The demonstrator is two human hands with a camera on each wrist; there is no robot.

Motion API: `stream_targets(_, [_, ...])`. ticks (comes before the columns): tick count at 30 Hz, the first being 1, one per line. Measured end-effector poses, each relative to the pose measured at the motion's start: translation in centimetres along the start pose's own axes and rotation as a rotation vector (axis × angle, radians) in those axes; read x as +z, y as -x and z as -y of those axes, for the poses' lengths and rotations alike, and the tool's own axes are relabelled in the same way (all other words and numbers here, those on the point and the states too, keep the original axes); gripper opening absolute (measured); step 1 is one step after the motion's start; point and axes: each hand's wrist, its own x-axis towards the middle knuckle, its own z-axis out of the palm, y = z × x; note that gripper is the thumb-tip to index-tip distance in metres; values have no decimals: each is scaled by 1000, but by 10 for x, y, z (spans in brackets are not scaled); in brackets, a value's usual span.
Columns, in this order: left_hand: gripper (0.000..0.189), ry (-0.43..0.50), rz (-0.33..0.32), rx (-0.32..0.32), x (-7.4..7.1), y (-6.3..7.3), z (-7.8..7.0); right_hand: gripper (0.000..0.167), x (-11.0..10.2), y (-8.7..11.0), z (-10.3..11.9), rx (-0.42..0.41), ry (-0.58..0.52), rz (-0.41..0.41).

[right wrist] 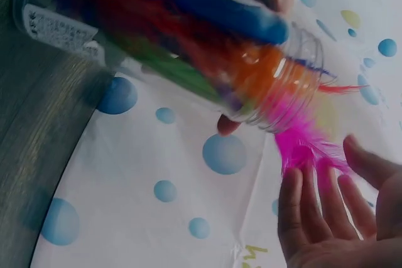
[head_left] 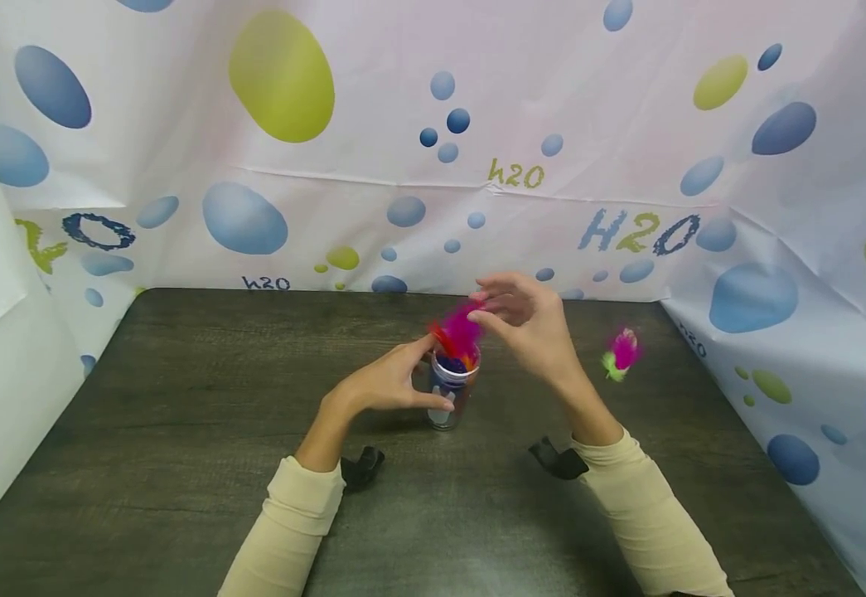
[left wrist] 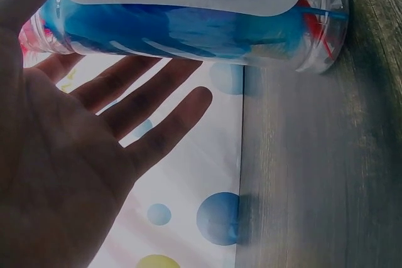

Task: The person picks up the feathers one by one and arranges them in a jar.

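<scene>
A clear plastic jar (head_left: 444, 406) of coloured feathers stands on the dark table, its mouth uncovered. My left hand (head_left: 391, 377) holds it around the upper part, the thumb in front and the fingers behind. Magenta feathers (right wrist: 298, 136) stick out of the mouth, beside a thin red feather (right wrist: 342, 88). My right hand (head_left: 525, 323) is at the magenta feathers with its fingertips touching them. In the right wrist view its thumb stands apart from the other fingers. Blue, red, green and orange feathers fill the jar (right wrist: 188, 42).
A magenta and light green feather bundle (head_left: 622, 352) lies at the right of the dark wooden table (head_left: 216, 414). A white sheet (head_left: 373, 99) with blue and green spots rises behind the table and along its sides.
</scene>
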Motion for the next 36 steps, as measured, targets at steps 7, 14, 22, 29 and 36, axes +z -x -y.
stream_targets(7, [93, 5, -2, 4, -1, 1, 0, 46, 2, -7, -7, 65, 75, 141])
stream_targets(14, [88, -12, -5, 7, 0, 1, 1, 45, 10, -14, -7, 143, 136, 192])
stream_targets(22, [88, -14, -9, 11, -1, 0, 0, 37, 2, -4, -3, 166, 124, 192])
stream_targets(29, [87, 7, 3, 8, -1, 1, -2, 37, -1, 2, 2, 176, 202, 243])
stream_targets(36, [84, 13, 7, 4, 0, 1, -2, 41, 5, 5, 7, 177, 286, 309])
